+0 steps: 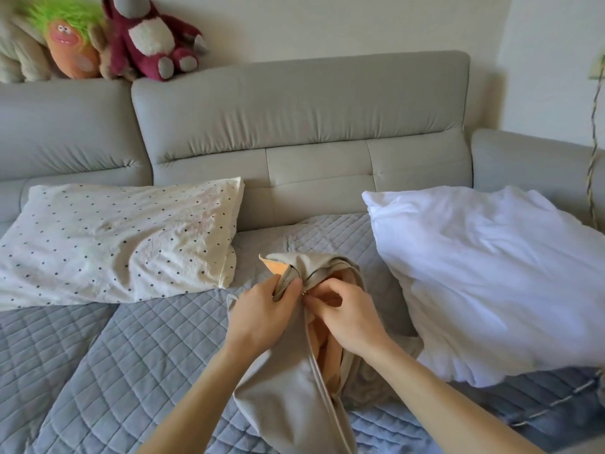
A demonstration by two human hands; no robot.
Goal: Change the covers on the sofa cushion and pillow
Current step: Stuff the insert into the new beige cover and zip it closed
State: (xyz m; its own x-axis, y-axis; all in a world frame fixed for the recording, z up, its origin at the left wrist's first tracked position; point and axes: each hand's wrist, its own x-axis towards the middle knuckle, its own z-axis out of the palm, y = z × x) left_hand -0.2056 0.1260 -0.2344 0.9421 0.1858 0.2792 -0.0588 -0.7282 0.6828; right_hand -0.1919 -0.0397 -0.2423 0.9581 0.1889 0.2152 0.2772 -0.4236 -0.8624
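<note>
Pillows: two, namely dotted pillow (118, 244) and white pillow (491, 280).
Beige cover (278, 381), orange lining: one.
Plush toys: three plainly seen, namely cream plush (16, 50), green-haired plush (70, 44) and maroon bear (147, 37); a possible fourth, brown, is half hidden.
Hands: two, namely left hand (262, 316) and right hand (350, 319).
Quilted throw (114, 371): one.
Sofa (311, 109): one.

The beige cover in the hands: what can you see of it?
The beige cover is soft cloth with an orange inside showing through its open edge and at a folded corner. It lies crumpled on the grey quilted throw. The left hand grips its bunched edge; the right hand pinches it close by.
</note>
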